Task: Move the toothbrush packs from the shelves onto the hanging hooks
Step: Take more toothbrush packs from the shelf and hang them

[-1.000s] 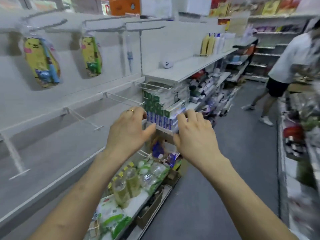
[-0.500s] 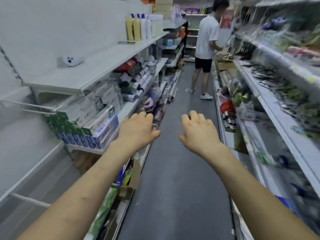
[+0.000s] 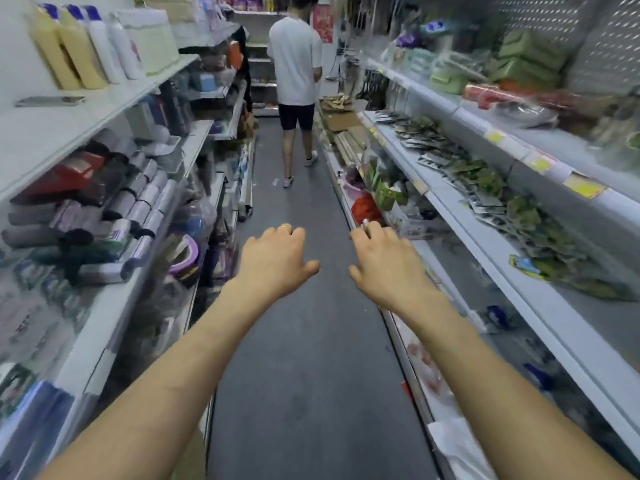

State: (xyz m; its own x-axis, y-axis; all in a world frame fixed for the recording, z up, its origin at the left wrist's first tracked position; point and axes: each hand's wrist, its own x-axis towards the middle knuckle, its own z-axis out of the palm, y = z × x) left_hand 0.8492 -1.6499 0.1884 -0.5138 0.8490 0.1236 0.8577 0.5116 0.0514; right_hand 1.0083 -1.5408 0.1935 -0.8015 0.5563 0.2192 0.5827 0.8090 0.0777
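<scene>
The left hand (image 3: 277, 261) and right hand (image 3: 384, 265) hover mid-frame over the grey aisle floor (image 3: 311, 368), fingers loosely curled and holding nothing. The left shelf edge (image 3: 114, 306) and right shelf edge (image 3: 519, 299) hem the lane, and a person (image 3: 296, 64) stands at upper centre. Flat packs (image 3: 485, 188) lie on the right shelf, too blurred to tell whether they are toothbrush packs.

Head-height view along the aisle (image 3: 311, 358)

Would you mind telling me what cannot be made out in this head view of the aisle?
Head view:
- Fingertips of left hand and right hand: hidden behind their own knuckles.
- Packs at right: motion blur; toothbrushes or not, unclear.
- Pegboard: blurred; hooks not discernible.
- Person ahead: head cut by top edge.
</scene>
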